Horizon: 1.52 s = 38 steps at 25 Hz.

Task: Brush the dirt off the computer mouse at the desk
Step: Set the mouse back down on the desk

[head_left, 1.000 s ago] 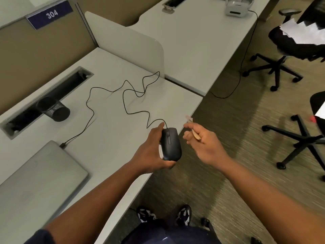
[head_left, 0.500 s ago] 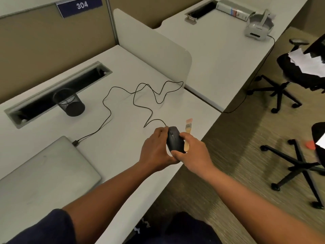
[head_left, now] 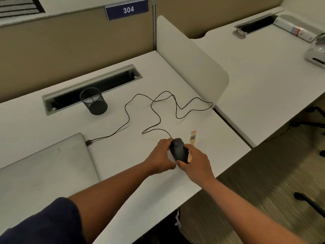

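Observation:
A black wired computer mouse (head_left: 178, 150) sits between both hands over the white desk (head_left: 219, 138), near its front right part. My left hand (head_left: 161, 156) grips the mouse's left side with curled fingers. My right hand (head_left: 196, 163) holds a small wooden-handled brush (head_left: 193, 137) against the mouse's right side, thumb and fingertip on the mouse. The brush's pale bristles point away from me, past the mouse. Most of the handle is hidden inside the hand.
The mouse cable (head_left: 154, 110) loops across the desk to a closed grey laptop (head_left: 44, 171) at left. A black mesh pen cup (head_left: 94, 102) stands by the cable slot (head_left: 112, 81). A white divider (head_left: 190, 55) separates the neighbouring desk, where a white device (head_left: 316, 55) sits.
Both hands moved the mouse from beyond the desk's front edge to over the desk. My right hand, apart a second ago, closed in against the mouse with the brush.

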Each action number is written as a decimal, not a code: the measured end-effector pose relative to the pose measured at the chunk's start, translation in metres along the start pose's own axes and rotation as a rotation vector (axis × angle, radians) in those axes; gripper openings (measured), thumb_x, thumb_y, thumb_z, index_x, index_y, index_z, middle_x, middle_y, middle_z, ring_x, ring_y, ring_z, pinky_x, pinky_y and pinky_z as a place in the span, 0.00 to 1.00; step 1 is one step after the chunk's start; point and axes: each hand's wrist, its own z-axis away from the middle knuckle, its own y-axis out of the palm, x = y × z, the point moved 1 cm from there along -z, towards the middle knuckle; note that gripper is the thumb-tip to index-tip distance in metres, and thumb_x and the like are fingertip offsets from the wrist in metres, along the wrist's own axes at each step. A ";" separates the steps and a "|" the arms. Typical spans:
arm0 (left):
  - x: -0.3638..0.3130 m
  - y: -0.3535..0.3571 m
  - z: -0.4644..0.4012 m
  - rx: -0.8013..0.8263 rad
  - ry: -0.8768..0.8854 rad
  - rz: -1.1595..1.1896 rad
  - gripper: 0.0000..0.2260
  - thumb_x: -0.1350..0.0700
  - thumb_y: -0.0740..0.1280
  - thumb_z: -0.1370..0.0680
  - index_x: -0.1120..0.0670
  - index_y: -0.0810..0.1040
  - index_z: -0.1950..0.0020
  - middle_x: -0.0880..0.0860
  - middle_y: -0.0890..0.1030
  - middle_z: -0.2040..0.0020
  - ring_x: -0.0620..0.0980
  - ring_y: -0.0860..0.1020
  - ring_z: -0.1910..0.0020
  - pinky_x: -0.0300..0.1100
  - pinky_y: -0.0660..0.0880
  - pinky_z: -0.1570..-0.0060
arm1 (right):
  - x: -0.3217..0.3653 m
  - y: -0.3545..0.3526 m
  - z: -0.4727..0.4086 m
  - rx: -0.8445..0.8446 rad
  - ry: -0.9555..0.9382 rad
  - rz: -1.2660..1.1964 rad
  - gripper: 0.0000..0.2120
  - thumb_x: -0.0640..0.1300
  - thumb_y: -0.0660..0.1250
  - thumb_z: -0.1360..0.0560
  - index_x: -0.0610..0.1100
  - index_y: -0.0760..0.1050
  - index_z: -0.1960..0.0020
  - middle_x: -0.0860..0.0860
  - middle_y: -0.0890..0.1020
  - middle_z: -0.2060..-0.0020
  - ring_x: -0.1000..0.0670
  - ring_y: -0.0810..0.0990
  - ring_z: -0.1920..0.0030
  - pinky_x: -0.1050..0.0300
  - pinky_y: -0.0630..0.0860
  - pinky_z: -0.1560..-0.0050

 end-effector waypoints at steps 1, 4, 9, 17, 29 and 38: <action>-0.002 -0.004 -0.007 0.022 -0.034 0.074 0.40 0.65 0.76 0.26 0.53 0.62 0.18 0.54 0.67 0.23 0.53 0.71 0.26 0.46 0.76 0.35 | -0.005 0.001 -0.009 0.013 -0.015 0.006 0.32 0.50 0.78 0.26 0.46 0.71 0.26 0.47 0.82 0.37 0.45 0.81 0.41 0.55 0.77 0.44; 0.000 -0.010 -0.032 -0.020 -0.062 0.131 0.32 0.70 0.66 0.22 0.55 0.66 0.19 0.55 0.71 0.23 0.52 0.75 0.31 0.44 0.75 0.36 | -0.017 0.003 -0.032 0.029 -0.035 0.011 0.33 0.50 0.77 0.26 0.45 0.70 0.25 0.46 0.81 0.35 0.44 0.81 0.40 0.52 0.79 0.42; 0.003 -0.008 -0.053 -0.089 -0.092 0.099 0.29 0.70 0.62 0.20 0.56 0.67 0.19 0.55 0.72 0.23 0.54 0.72 0.25 0.45 0.69 0.26 | -0.024 0.003 -0.058 0.071 -0.080 -0.015 0.33 0.50 0.76 0.25 0.44 0.70 0.24 0.46 0.80 0.32 0.44 0.79 0.36 0.52 0.76 0.38; 0.007 0.003 -0.064 -0.139 -0.127 0.002 0.27 0.64 0.65 0.19 0.57 0.69 0.20 0.56 0.73 0.24 0.56 0.71 0.25 0.48 0.68 0.24 | -0.030 0.004 -0.068 0.093 -0.125 0.013 0.31 0.52 0.76 0.26 0.44 0.73 0.27 0.46 0.84 0.40 0.43 0.82 0.44 0.48 0.80 0.45; 0.008 0.000 -0.049 0.051 -0.053 -0.176 0.39 0.65 0.64 0.21 0.49 0.51 0.13 0.49 0.49 0.13 0.52 0.52 0.15 0.46 0.54 0.17 | -0.033 -0.001 -0.070 0.087 -0.199 -0.012 0.26 0.54 0.72 0.23 0.44 0.74 0.28 0.46 0.84 0.42 0.42 0.82 0.45 0.45 0.80 0.45; 0.059 -0.051 -0.003 -0.300 -0.105 -0.185 0.23 0.61 0.68 0.19 0.54 0.74 0.23 0.51 0.73 0.25 0.51 0.74 0.28 0.38 0.68 0.31 | 0.022 -0.003 -0.084 0.078 -0.394 -0.079 0.24 0.41 0.57 0.15 0.49 0.62 0.19 0.54 0.82 0.50 0.47 0.77 0.51 0.53 0.72 0.53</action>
